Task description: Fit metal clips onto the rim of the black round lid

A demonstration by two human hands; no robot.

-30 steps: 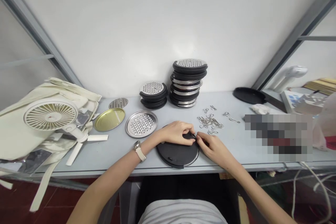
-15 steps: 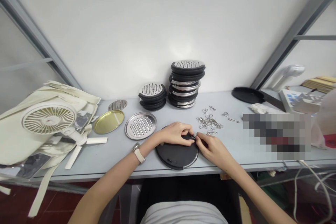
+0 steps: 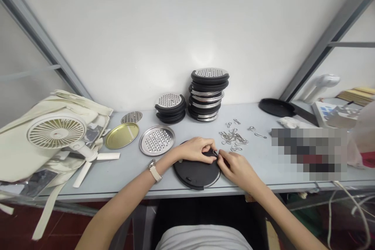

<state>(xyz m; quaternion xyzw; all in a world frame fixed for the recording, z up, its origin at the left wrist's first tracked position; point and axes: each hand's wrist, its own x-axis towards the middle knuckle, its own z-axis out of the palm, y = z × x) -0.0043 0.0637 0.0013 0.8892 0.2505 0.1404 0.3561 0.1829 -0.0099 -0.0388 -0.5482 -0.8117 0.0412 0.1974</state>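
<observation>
A round black disc [image 3: 195, 172] with a thin silvery rim showing at its lower right lies flat near the table's front edge. My left hand [image 3: 198, 149], with a watch on its wrist, rests over the disc's top, thumb and forefinger pinched at its upper right edge. There my right hand [image 3: 236, 167] pinches too, its fingertips almost touching the left ones. A small shiny wire clip [image 3: 215, 153] shows between the fingertips, mostly hidden. Several loose wire clips [image 3: 234, 136] are scattered just beyond my right hand.
Behind stand a tall stack [image 3: 206, 95] and a short stack [image 3: 170, 108] of black-rimmed grater discs. To the left lie a metal grater plate [image 3: 157, 140], a gold lid [image 3: 122, 136] and a white fan [image 3: 57, 131] on a bag. A black pan [image 3: 277, 108] sits at back right.
The fingertips have shifted slightly at the disc's edge, and more of the shiny wire shows between them. Both hands otherwise stay in place.
</observation>
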